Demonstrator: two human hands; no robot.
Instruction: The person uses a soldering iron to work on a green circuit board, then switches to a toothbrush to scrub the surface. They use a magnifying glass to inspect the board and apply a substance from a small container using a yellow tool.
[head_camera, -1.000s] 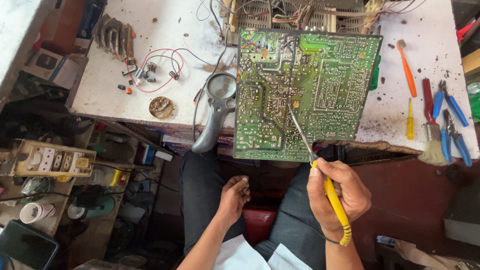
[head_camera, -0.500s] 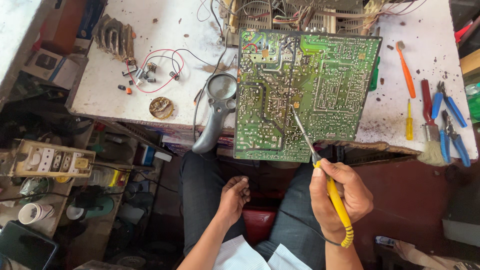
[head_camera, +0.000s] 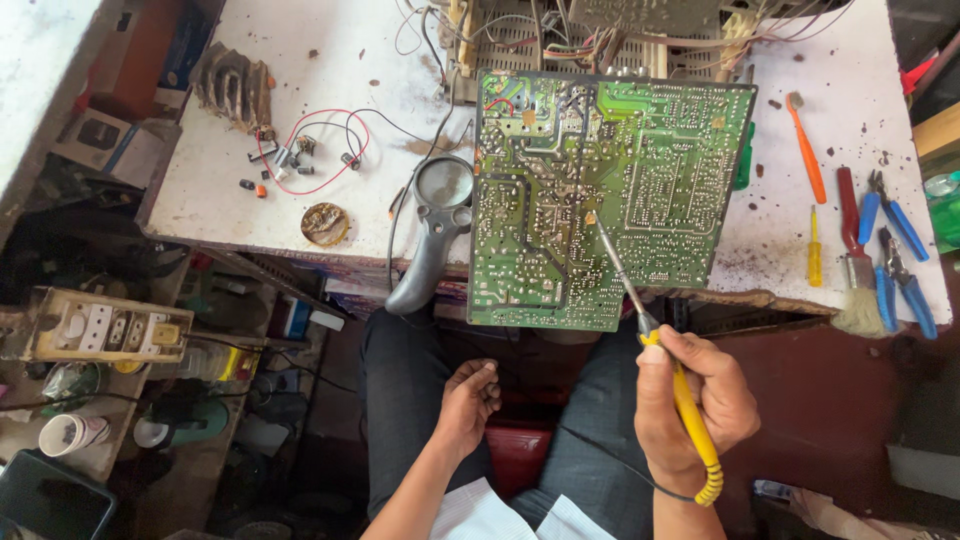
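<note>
Worktop (head_camera: 330, 60): white, stained, carrying all items. Circuit board (head_camera: 600, 190): green, solder side up, overhanging the near edge. Magnifying glass (head_camera: 435, 235): grey, just left of the board. Soldering iron (head_camera: 660, 350): yellow handle, tip touching the board's middle. Right hand (head_camera: 695, 405): fingers clenched around the handle. Left hand (head_camera: 468, 400): empty, fingers loosely curled, resting on the lap.
</note>
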